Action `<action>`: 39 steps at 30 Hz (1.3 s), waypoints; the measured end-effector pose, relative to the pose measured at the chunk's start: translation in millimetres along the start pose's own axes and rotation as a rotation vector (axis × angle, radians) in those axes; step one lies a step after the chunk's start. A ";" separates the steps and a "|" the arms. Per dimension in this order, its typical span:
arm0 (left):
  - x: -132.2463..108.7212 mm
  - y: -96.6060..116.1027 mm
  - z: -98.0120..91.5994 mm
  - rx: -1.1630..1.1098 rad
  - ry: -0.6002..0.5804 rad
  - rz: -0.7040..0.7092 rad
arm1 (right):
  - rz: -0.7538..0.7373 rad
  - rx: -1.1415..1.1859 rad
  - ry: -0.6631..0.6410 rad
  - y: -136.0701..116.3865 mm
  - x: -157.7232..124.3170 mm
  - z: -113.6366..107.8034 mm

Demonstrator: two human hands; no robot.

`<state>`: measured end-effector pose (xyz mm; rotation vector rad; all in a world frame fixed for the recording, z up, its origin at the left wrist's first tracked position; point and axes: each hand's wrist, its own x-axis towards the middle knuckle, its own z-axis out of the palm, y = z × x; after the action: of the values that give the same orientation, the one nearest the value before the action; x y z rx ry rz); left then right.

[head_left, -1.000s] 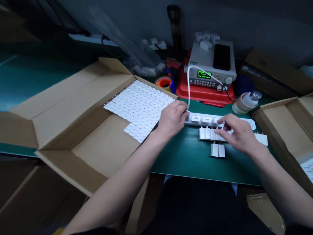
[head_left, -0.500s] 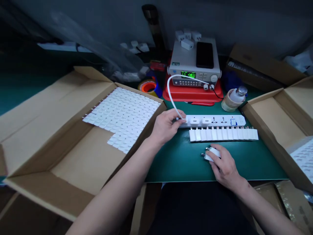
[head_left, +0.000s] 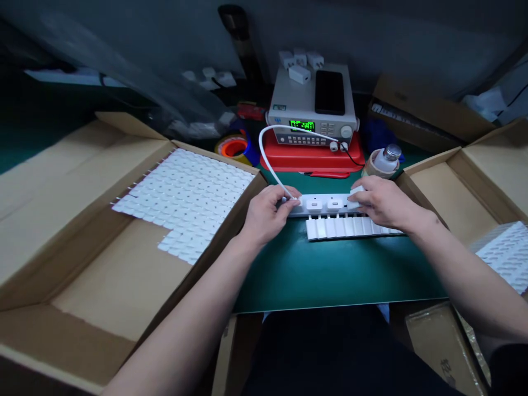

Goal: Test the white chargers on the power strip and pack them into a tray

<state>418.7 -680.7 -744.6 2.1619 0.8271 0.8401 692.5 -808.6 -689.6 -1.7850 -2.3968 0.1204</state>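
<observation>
The end of a white cable (head_left: 261, 151) is pinched by the left hand (head_left: 266, 215) at the left end of a white power strip (head_left: 305, 204). A white charger (head_left: 355, 191) is gripped by the right hand (head_left: 385, 202) on the strip, beside two plugged-in chargers (head_left: 324, 204). A row of chargers (head_left: 346, 227) is lined up just in front.

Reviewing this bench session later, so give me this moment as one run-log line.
left hand: white cable end | right hand: white charger at power strip | row of chargers alongside
</observation>
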 end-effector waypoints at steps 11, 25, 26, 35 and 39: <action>-6.1 -1.3 0.2 -0.039 -0.026 0.012 | 0.029 -0.040 -0.132 -1.8 20.6 0.9; -23.6 -17.3 -22.4 0.452 -0.092 -0.008 | 0.187 -0.034 -0.005 17.7 -26.7 26.5; -22.5 -19.7 -24.3 0.456 -0.104 -0.010 | 0.174 -0.049 -0.002 16.4 -26.2 30.7; -14.6 -4.0 -42.0 0.218 -0.166 -0.078 | 0.160 -0.020 -0.153 5.0 -0.1 5.5; -9.1 -0.4 -18.6 0.197 -0.228 -0.090 | 0.127 0.183 0.057 -21.6 46.8 1.7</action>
<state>399.4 -680.7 -737.3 2.3186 0.9134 0.4726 658.7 -769.9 -684.6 -1.8283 -2.1562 0.2897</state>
